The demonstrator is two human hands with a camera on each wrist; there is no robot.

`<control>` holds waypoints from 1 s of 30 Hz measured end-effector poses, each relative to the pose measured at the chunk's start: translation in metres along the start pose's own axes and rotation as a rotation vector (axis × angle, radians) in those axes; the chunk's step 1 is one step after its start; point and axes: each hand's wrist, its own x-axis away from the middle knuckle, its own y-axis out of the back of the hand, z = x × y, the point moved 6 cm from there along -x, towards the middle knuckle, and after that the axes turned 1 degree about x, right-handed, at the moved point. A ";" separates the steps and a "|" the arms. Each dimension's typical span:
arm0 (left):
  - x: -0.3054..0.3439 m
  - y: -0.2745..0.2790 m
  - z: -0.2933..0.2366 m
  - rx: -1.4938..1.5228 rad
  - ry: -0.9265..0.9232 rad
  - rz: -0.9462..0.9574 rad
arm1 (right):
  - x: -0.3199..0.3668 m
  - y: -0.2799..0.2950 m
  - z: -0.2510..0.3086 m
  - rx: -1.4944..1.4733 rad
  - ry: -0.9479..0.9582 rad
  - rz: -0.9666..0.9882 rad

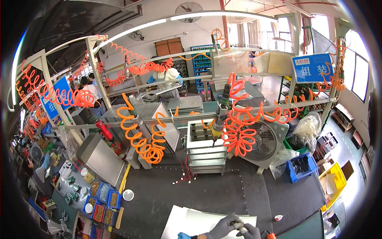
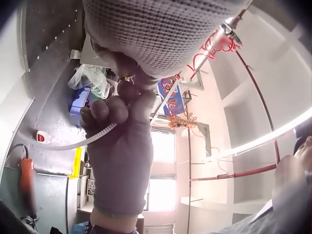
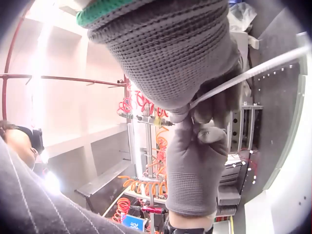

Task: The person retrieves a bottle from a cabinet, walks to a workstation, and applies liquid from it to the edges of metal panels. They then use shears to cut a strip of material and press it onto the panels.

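Observation:
Both hands wear grey knit gloves and meet close together over a white panel [image 1: 179, 223] at the near edge of the workbench. My right hand [image 1: 251, 231] curls its fingers round a narrow white ribbed strip [image 2: 90, 140]; in the right wrist view the strip's free length [image 3: 253, 72] runs out past the fingers. Fingertips of my left hand [image 1: 225, 227] pinch at the strip's near end, against the right fingertips. That end is mostly hidden between the gloves. An orange-handled tool [image 2: 27, 178] with a cord lies beside the right hand.
A small red-and-white item [image 1: 278, 218] lies right of the panel. Blue bins of small parts [image 1: 104, 193] stand left. Pneumatic drivers [image 1: 219, 119] hang on coiled orange hoses above the bench. A fan unit [image 1: 262, 141], a blue bin [image 1: 301, 167] and a yellow crate [image 1: 336, 183] stand right.

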 end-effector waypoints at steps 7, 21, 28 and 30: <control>0.011 0.003 0.010 0.107 0.227 0.082 | 0.004 -0.014 0.013 -0.106 -0.066 -0.030; -0.006 0.087 0.073 0.375 0.387 -0.260 | 0.010 0.006 0.017 -0.264 -0.066 -0.148; 0.005 0.146 0.076 0.452 0.249 -0.435 | 0.035 0.034 0.016 -0.259 -0.078 -0.152; 0.007 0.180 0.113 0.845 0.332 -0.610 | 0.046 0.055 0.039 -0.260 -0.137 -0.300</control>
